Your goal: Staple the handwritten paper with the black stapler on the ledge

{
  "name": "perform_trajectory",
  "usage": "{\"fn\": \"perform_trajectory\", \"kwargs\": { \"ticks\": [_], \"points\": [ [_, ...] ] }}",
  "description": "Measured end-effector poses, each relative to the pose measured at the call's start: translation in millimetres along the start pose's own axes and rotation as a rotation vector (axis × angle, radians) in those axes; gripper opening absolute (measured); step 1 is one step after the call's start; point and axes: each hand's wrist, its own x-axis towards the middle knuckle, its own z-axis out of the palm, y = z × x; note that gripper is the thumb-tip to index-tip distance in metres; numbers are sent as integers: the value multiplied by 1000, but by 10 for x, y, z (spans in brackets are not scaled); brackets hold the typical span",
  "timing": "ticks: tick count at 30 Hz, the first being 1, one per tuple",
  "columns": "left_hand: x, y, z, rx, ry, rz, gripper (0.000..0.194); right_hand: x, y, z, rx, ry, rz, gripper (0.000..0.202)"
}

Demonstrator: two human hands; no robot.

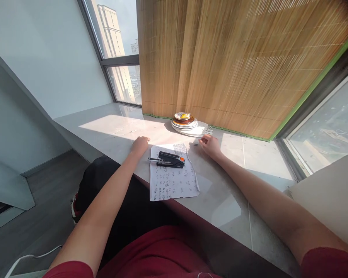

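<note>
A black stapler (pixel 171 160) with an orange tab lies on a sheet of handwritten paper (pixel 176 183). The paper's near edge hangs over the ledge. To the left of the paper my left hand (pixel 140 146) rests as a loose fist, with nothing visible in it. Across from it, my right hand (pixel 210 145) lies with curled fingers beside a large pale plate (pixel 204 129); I see nothing held there. Small dark strips (pixel 195 144), too small to name surely, lie just left of my right fingers. Neither hand touches the stapler.
A stack of plates and small dishes (pixel 184 121) stands behind the paper, against a bamboo blind (pixel 208 61). The pale tiled ledge (pixel 220 185) ends in front of my body. Window frames (pixel 120 60) border it left and right. A white cable (pixel 31 256) hangs at lower left.
</note>
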Motion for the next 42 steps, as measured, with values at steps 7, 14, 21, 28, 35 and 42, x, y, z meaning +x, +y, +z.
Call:
{"fn": "perform_trajectory", "kwargs": {
  "ticks": [7, 14, 21, 28, 35, 42],
  "points": [
    [-191, -96, -89, -85, 83, -57, 14, -27, -39, 122, -142, -251, -170, 13],
    [-536, -76, -140, -473, 265, 15, 5, -57, -212, 55, -62, -145, -214, 14],
    [-909, 114, -219, -844, 188, 170, 32, -492, -1181, 98, 364, -258, -291, 35],
    [-1063, 287, -218, -1104, -11, 114, 48, -705, -1376, 233, 234, -450, -430, 32],
    [-1081, 222, -191, -1084, -7, 111, 42, -689, -1365, 219, 256, -474, -421, 26],
    [-1103, 219, -204, -1010, -50, 177, 40, -696, -1362, 220, 267, -479, -419, 24]
  ]
}}
